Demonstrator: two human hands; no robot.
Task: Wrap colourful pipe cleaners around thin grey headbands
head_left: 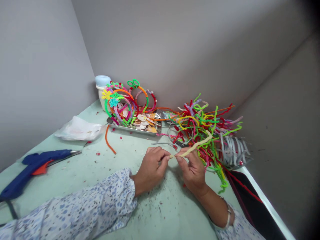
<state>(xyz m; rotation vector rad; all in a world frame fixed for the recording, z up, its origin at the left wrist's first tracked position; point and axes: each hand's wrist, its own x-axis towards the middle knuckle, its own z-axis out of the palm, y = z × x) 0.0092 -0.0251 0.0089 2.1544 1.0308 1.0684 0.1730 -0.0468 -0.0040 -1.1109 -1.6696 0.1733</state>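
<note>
Both hands low over the pale green tabletop [155, 213], close together. Left hand [151, 170] pinched shut on the near end of a cream pipe cleaner [197, 145]; right hand [192, 170] closed on the same stem just beside it, fingertips almost touching across the gap. Rest of the stem slanting up and away from the right hand, its far end lying in the tangle of coloured pipe cleaners [200, 126] just beyond.

Likely trouble: far end snagging in that tangle and dragging other stems along on any pull. Fuzzy stem also apt to slip through the pinch, or kink in the wrong spot under a hard bend, with the wire tip sharp against fingertips.

Past the right hand, a stack of grey bands [233, 150], near enough for a sweeping wrist to knock. Beyond the left hand, a metal tray [133, 129] of shells and finished headbands [120, 101], a white jar [101, 87] behind them, and a loose orange pipe cleaner [109, 140]. Far out past the left hand, a crumpled plastic bag [78, 129] and a blue glue gun [35, 166]; whether hot, impossible to tell.
</note>
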